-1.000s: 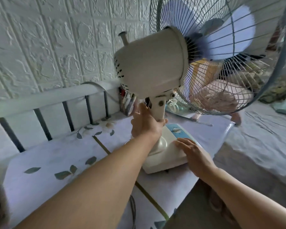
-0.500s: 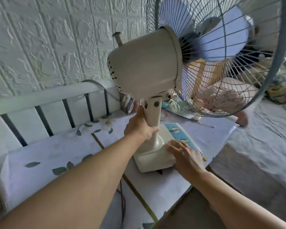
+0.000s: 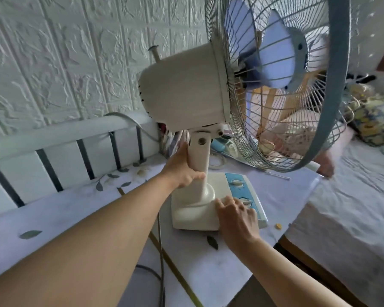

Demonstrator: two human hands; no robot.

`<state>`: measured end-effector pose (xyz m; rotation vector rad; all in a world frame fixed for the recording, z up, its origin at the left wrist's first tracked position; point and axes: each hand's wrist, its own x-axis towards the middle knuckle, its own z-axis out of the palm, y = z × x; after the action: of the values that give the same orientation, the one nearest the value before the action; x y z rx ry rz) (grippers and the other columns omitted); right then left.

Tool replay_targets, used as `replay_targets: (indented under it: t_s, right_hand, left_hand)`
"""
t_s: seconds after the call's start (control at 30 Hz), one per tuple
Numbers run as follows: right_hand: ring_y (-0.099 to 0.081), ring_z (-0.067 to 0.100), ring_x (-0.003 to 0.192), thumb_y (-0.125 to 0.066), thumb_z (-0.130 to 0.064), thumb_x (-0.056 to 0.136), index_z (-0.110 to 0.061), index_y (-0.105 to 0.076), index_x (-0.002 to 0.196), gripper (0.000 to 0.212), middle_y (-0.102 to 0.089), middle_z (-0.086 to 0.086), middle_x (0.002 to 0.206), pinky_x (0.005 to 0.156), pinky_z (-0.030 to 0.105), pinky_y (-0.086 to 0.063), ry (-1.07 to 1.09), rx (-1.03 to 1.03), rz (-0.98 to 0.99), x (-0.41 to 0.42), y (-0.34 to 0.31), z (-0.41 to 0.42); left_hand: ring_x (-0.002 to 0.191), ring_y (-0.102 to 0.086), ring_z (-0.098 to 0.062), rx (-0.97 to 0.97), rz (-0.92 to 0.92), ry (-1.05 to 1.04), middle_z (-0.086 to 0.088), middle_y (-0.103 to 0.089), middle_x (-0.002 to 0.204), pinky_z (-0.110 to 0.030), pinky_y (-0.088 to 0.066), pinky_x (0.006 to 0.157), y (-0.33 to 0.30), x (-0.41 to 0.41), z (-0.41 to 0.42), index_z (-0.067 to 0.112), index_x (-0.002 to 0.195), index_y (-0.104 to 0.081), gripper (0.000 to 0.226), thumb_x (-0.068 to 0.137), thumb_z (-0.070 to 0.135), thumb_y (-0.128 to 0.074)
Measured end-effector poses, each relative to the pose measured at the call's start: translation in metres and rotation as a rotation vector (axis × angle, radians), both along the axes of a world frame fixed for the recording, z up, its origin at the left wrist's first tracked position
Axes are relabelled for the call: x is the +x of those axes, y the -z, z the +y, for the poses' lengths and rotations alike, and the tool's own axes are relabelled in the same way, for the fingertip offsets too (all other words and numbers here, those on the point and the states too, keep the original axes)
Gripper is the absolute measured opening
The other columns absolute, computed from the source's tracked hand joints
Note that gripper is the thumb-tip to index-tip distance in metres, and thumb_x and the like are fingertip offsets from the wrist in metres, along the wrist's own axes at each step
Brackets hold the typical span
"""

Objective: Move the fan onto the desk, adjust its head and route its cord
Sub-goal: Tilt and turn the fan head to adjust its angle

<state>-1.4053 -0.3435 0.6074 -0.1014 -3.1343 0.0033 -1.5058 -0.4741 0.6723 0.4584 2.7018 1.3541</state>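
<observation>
Your left hand (image 3: pixel 182 168) grips the smooth cream neck of the fan (image 3: pixel 184 91), while your right hand (image 3: pixel 236 214) rests with fingers relaxed on its rounded base by the blue dial panel. It stands on the desk (image 3: pixel 284 196), base near the right-hand edge beside the bed (image 3: pixel 353 218). Bare leaf-printed covering stretches left toward the slatted rail (image 3: pixel 60 136); a dark cord (image 3: pixel 161 251) trails toward you.

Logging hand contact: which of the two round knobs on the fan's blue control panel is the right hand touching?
The near knob, at the panel's front end. The right hand rests its fingertips against it; the far knob, nearer the grille, stands untouched.
</observation>
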Motion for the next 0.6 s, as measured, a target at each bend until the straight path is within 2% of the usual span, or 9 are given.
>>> replay_targets:
  t_s: [0.23, 0.43, 0.6]
  right_hand:
    - [-0.053, 0.028, 0.112, -0.059, -0.013, 0.088, -0.012, -0.048, 0.128, 0.042, -0.055, 0.009, 0.119, 0.088, 0.038, -0.045, 0.052, 0.012, 0.017, -0.007, -0.003, -0.011]
    - [-0.05, 0.028, 0.116, -0.061, -0.019, 0.088, -0.014, -0.039, 0.138, 0.056, -0.05, 0.01, 0.126, 0.092, 0.039, -0.044, 0.049, 0.019, 0.023, -0.006, -0.001, -0.012]
    - [-0.041, 0.028, 0.125, -0.066, -0.027, 0.084, -0.018, -0.03, 0.143, 0.07, -0.04, 0.01, 0.135, 0.1, 0.04, -0.04, 0.059, -0.018, -0.013, -0.003, -0.002, -0.013]
  left_hand:
    - [0.11, -0.056, -0.028, 0.029, -0.023, 0.036, -0.01, -0.057, 0.123, -0.045, -0.046, 0.099, -0.002, -0.013, -0.001, 0.013, 0.127, -0.036, 0.072, 0.069, 0.012, -0.08]
    - [0.114, -0.052, -0.029, 0.014, 0.031, 0.037, -0.008, -0.049, 0.13, -0.046, -0.044, 0.101, 0.0, -0.01, -0.003, 0.014, 0.129, -0.034, 0.074, 0.07, 0.015, -0.078]
    - [0.116, -0.054, -0.028, -0.023, -0.071, 0.065, -0.008, -0.053, 0.13, -0.045, -0.044, 0.102, -0.006, -0.003, -0.009, 0.017, 0.134, -0.033, 0.07, 0.076, 0.02, -0.073]
